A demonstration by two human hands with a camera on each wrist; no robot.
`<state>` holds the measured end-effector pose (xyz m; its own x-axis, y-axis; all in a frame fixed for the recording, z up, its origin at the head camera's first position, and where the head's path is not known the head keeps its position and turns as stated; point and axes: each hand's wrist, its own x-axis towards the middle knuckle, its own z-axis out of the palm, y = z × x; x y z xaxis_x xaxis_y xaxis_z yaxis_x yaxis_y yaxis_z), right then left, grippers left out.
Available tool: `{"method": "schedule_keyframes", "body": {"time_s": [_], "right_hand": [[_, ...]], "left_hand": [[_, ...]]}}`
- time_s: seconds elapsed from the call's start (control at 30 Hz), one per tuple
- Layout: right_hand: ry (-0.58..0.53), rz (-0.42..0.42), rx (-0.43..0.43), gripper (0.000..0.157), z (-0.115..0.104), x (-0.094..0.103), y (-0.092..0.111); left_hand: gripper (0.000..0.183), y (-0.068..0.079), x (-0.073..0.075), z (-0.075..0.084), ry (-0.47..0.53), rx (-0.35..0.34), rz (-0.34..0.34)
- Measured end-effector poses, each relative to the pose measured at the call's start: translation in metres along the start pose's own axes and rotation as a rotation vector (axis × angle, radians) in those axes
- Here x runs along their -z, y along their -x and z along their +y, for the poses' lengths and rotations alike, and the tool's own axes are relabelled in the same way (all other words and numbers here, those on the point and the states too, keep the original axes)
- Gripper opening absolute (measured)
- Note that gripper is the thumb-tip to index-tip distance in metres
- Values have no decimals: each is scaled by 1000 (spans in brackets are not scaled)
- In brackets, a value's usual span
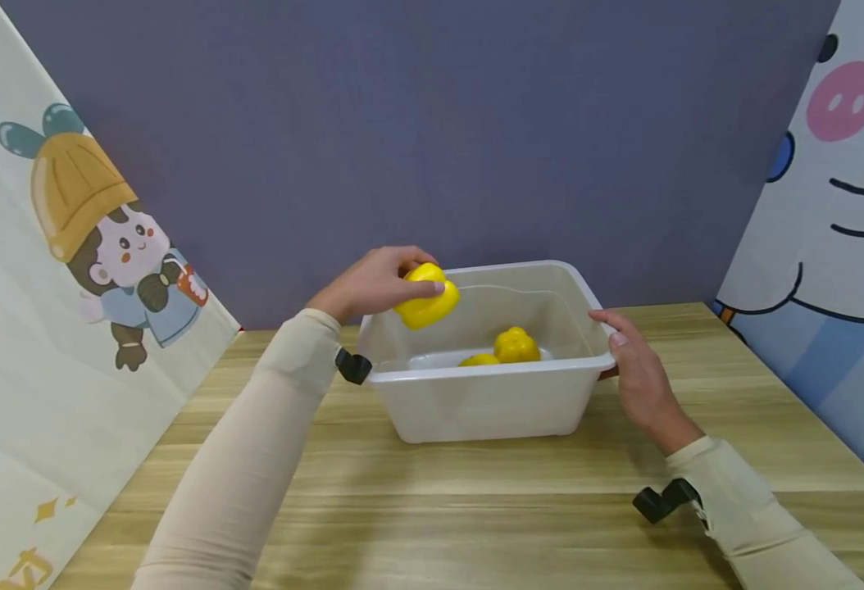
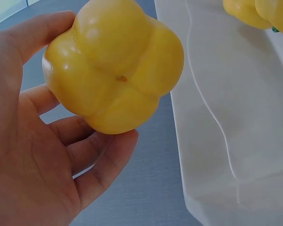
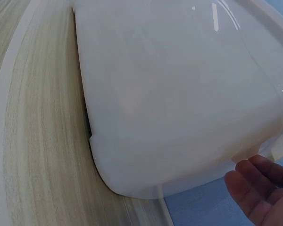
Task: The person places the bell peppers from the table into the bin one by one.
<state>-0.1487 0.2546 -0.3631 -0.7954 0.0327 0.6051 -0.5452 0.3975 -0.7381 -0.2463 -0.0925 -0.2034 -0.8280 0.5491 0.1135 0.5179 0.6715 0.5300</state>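
Observation:
My left hand holds a yellow bell pepper over the left part of a white plastic tub. In the left wrist view, its thumb and fingertips are around the lobed pepper. Two more yellow peppers lie inside the tub; one pepper shows well, while the other is mostly hidden by the front rim. At the tub's right end, my right hand grips the rim, with fingers curled under it in the right wrist view.
The tub stands on a wood-grain table near a dark grey-blue back panel. Panels with cartoon prints flank the table, a child figure on the left and a pink-nosed animal on the right.

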Motion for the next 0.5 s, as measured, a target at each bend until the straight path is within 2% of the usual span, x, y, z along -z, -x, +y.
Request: {"method": "schedule_keyframes", "body": {"time_s": [0.5], "right_hand": [[18,-11,8,44,2,1,0]], "left_hand": [[45,-14,-4,1,-11,25,-10]]}}
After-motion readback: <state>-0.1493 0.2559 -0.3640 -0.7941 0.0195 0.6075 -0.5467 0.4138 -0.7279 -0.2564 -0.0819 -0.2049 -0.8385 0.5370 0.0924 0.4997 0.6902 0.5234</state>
